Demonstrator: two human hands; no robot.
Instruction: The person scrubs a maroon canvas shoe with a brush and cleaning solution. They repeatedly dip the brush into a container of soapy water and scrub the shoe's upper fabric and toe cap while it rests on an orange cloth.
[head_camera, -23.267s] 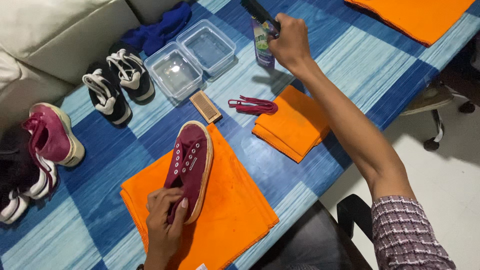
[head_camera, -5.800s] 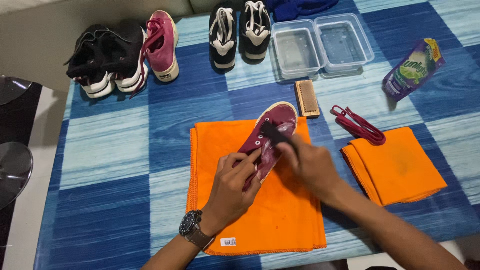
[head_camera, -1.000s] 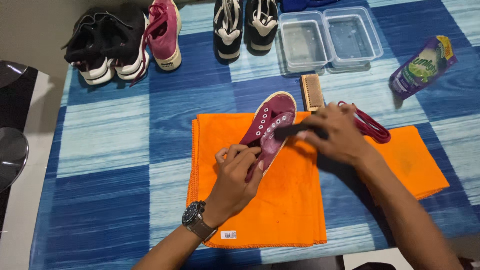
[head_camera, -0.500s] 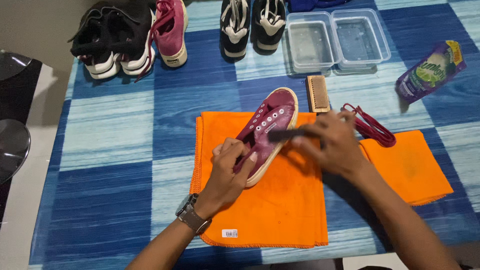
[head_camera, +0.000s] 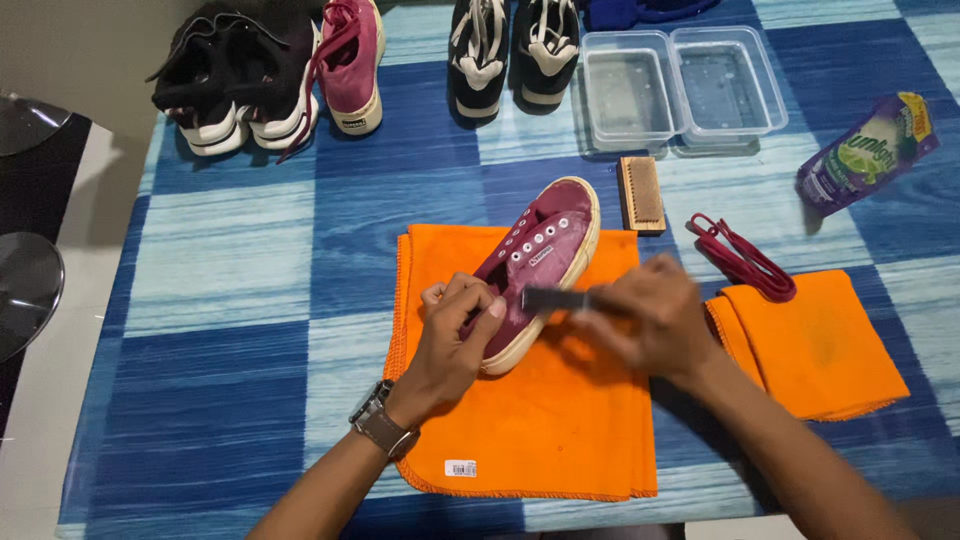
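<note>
Hands on maroon shoe (head_camera: 540, 262), right hand (head_camera: 650, 322) brushing

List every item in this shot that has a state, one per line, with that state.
Maroon shoe: unlaced, on the orange cloth, wet-looking.
Left hand: gripping the shoe's heel end.
Right hand: blurred, holding a dark brush against the shoe.
Maroon laces: removed, bunched on the table.
Two clear tubs: open, lidless.
Wooden brush: lying unused.
Purple pouch: lying flat.
Second orange cloth: folded.
</note>
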